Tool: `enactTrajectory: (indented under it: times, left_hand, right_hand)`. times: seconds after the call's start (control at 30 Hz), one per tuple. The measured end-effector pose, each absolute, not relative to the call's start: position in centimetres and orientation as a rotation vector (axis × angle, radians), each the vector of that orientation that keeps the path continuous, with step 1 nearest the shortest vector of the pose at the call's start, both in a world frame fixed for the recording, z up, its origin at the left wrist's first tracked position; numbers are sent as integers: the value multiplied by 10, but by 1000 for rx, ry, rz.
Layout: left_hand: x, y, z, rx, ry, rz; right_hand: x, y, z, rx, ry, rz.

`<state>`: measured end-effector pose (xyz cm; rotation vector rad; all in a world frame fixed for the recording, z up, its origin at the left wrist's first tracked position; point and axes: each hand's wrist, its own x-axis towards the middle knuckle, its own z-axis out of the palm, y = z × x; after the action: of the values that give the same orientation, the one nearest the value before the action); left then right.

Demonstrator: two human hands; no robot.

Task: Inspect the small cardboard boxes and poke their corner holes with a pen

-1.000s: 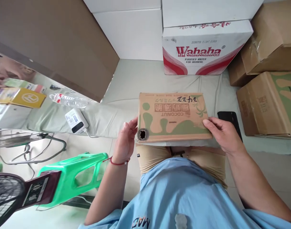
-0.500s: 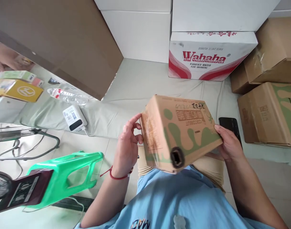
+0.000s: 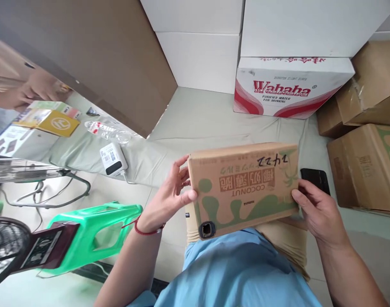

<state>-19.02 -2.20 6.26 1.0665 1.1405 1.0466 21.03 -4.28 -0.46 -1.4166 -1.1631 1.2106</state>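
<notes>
A brown cardboard box with green blotches, "COCONUT" print and a handwritten "2422" is held up in front of my blue shirt. Its printed face is turned up toward me, the lettering upside down. A dark-ringed hole marks its lower left corner. My left hand grips the left edge, thumb on the printed face and fingers behind. On the right edge, my right hand holds it with the thumb in front; its other fingers are partly hidden behind the box.
Behind stands a white and red Wahaha water box. Brown cartons and a black phone lie right. Leftward are a plastic bottle, a white device, a green stool, a fan and another person's hand.
The box has been turned so its printed face now points more squarely at me. My left thumb has come onto that face. The surroundings have shifted slightly right and down in view.
</notes>
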Motion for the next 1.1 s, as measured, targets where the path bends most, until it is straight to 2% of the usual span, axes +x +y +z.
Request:
enactTrajectory:
  times: [0.43,0.63,0.77,0.93,1.1]
  left_hand:
    - [-187,-34,59,1198,1129,1192]
    - [-186,-37,53,1029,1026,1281]
    - [-183,-29,49,814,1017,1373]
    - [-177,-22,23,609,1025,1392]
    - [-178,-25,6,477,976,1351]
  right_hand:
    - [196,-38,0,-1339,-1318,1026]
    - [185,-46,0,-1299,-1476,743]
    - [177,-48,19,-1200,-1614,505]
    - [161,-49,49,-1035,-1785,176]
    - [146,-48,66,-925,-1907,80]
